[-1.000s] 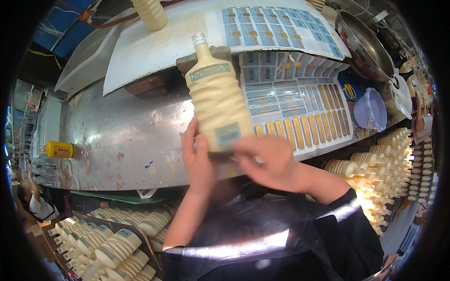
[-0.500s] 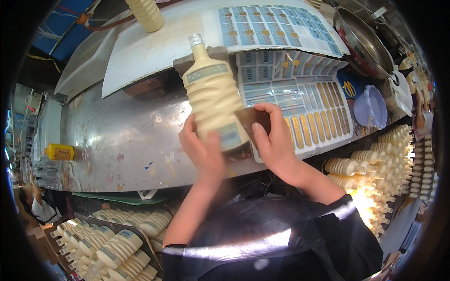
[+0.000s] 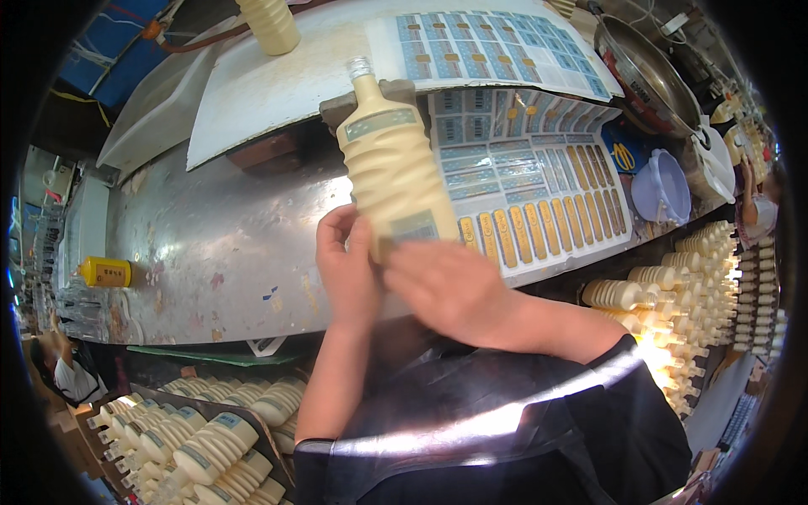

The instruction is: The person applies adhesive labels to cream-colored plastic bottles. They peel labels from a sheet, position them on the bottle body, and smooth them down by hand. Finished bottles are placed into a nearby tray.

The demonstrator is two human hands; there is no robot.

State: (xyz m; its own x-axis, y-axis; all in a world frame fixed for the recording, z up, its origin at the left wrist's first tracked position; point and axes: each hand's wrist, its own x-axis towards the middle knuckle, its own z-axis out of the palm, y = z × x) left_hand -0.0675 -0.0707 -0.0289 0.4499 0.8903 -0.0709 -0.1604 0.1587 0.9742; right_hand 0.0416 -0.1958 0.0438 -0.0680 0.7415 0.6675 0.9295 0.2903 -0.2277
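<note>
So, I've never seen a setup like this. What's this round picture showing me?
There's no robot: you see a person's bare hands. A wide fisheye camera on their head looks down, which bends straight edges. The left hand touches the lower left side of a cream bottle, seemingly steadying it; the right hand, blurred, covers part of its lower end. On the metal table, a yellow container is at the left and sheets of labels at the right, near a purple bucket.
</note>
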